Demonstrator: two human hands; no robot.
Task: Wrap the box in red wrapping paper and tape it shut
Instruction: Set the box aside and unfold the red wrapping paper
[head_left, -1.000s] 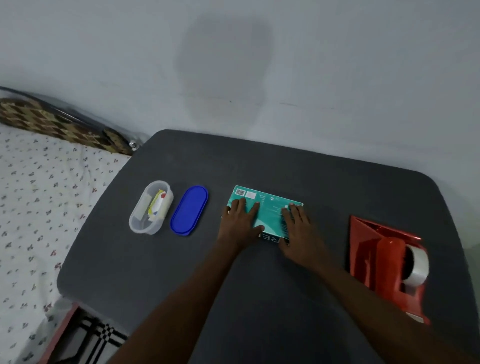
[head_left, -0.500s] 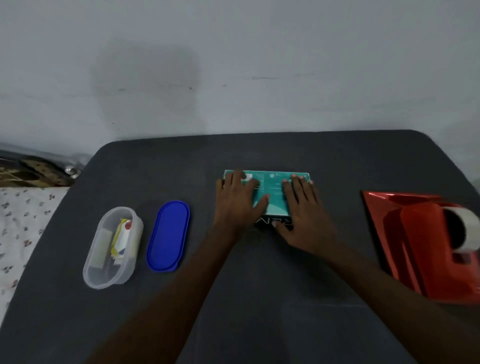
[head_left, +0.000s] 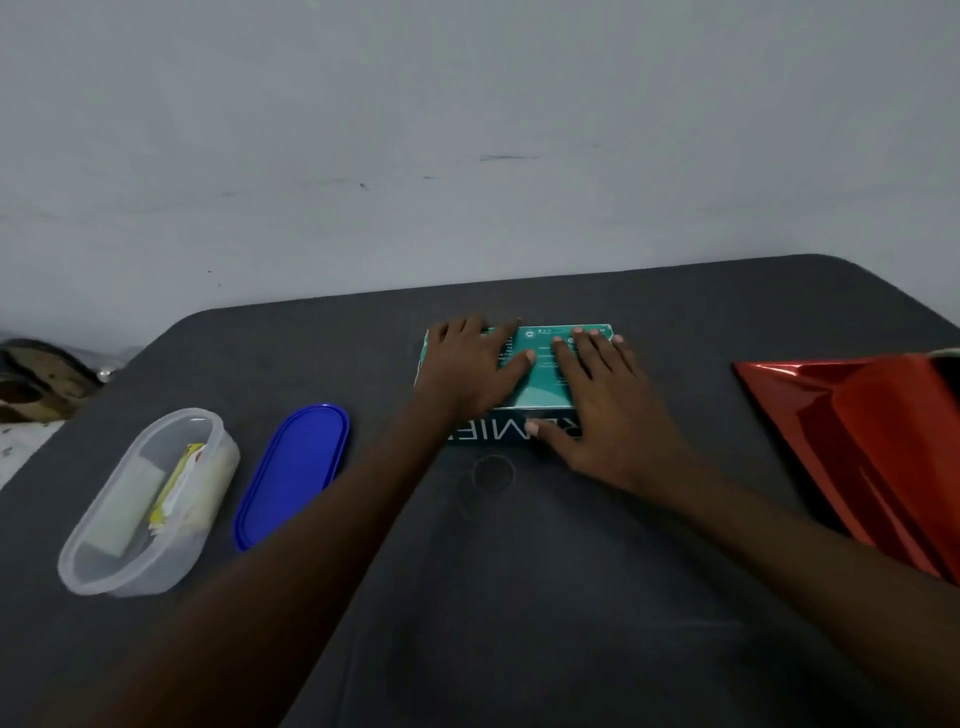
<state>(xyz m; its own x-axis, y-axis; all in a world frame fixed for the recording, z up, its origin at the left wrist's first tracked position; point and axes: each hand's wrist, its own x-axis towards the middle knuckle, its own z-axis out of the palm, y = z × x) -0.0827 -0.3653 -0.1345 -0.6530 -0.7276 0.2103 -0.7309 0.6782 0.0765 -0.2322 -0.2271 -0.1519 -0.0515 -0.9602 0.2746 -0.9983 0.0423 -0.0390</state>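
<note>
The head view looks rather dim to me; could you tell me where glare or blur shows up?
Head view: dim overall; bright glare streaks on the shiny red wrapping paper; soft focus blurs the small print on the teal cardboard box; the dark grey table edge bows from wide-angle distortion.

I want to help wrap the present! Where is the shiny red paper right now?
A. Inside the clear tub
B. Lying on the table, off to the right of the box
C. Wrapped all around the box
B: the red paper lies on the table, right of the uncovered box.

Clear oval tub (head_left: 148, 501) with packets beside its blue lid (head_left: 292, 474) on dark table (head_left: 519, 597).
</note>
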